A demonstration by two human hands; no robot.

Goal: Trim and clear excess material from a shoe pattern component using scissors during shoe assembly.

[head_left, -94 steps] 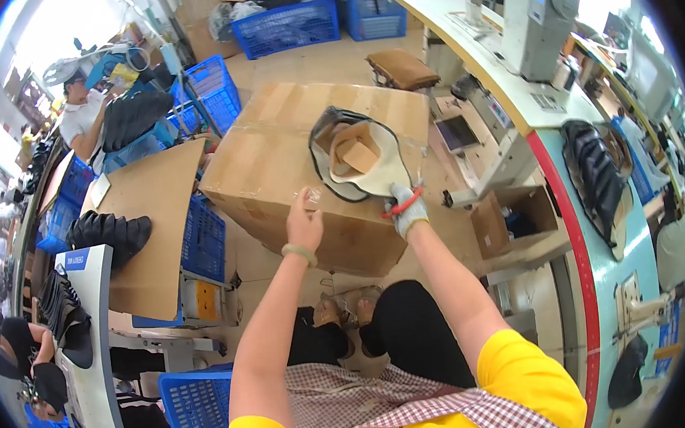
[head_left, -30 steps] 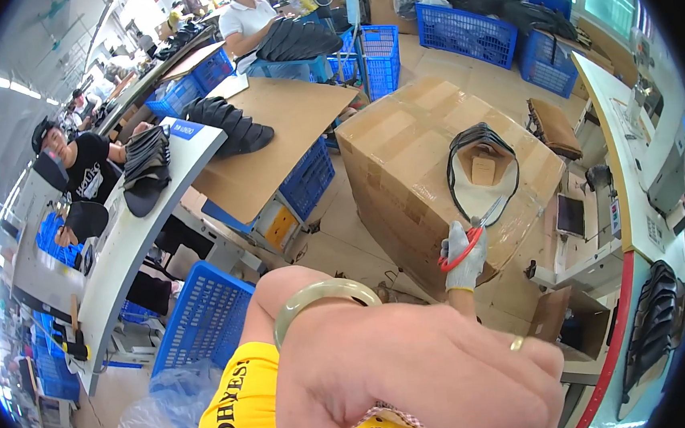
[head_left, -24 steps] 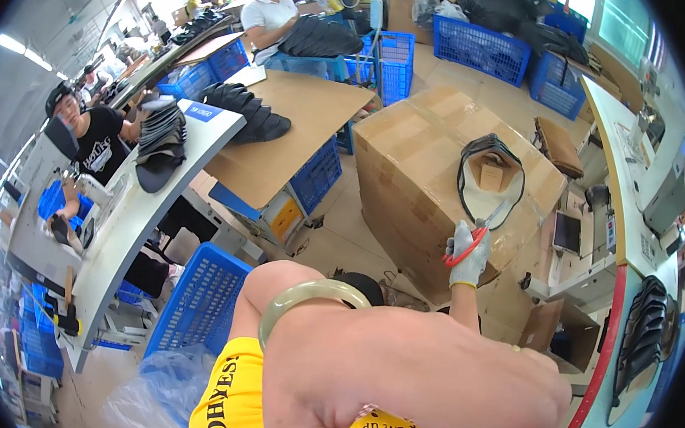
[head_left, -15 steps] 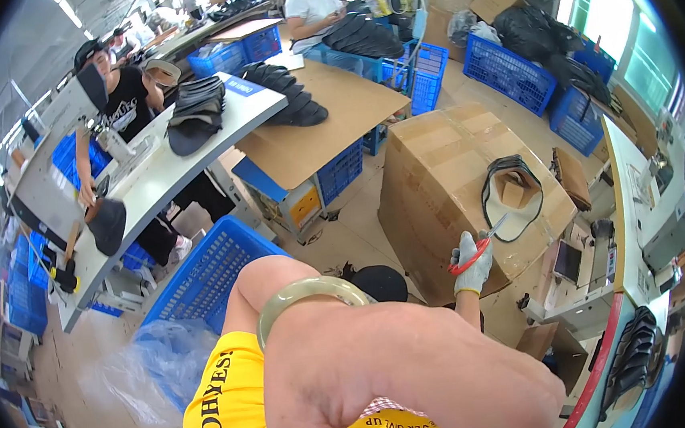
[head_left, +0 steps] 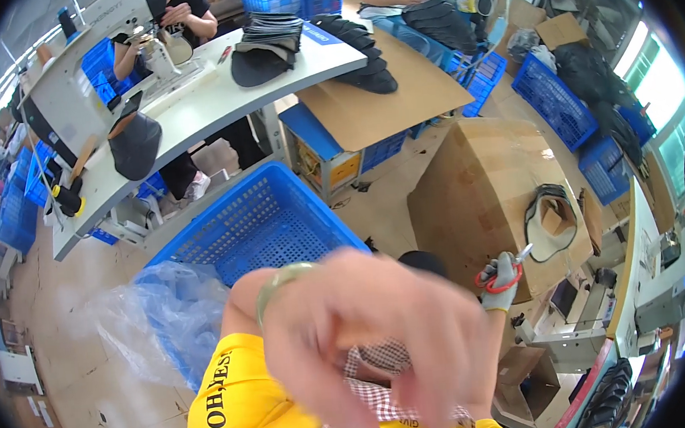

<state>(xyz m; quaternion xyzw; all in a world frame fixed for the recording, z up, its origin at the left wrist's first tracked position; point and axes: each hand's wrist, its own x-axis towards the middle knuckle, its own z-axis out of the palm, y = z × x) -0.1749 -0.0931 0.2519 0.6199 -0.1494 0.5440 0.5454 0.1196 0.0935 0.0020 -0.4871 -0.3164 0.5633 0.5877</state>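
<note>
Close to the camera, my bare left hand (head_left: 375, 316) is raised and smeared by motion, a pale green bangle (head_left: 280, 287) round its wrist. A gap shows between its curled thumb and fingers; I see nothing held there. My right hand (head_left: 492, 271), in a grey-white glove, grips a pair of red-handled scissors (head_left: 512, 284) with the blades pointing away. It is beside a large brown carton (head_left: 468, 180). On top of the carton lies a black-edged, cream-lined looped piece (head_left: 555, 239), possibly a shoe upper, close to the scissor tips.
A blue plastic basket (head_left: 294, 210) stands ahead on the left, with clear plastic sheeting (head_left: 172, 300) over its near corner. Beyond it, a white sewing table (head_left: 213, 103) carries stacked dark pieces (head_left: 269, 47). A co-worker (head_left: 182, 13) sits behind the sewing machine. An open carton (head_left: 525, 381) is at lower right.
The view has shifted, so the surroundings sit differently in it. My left hand has turned, and its fingers now show in place of the forearm. The scissors stay in my right hand.
</note>
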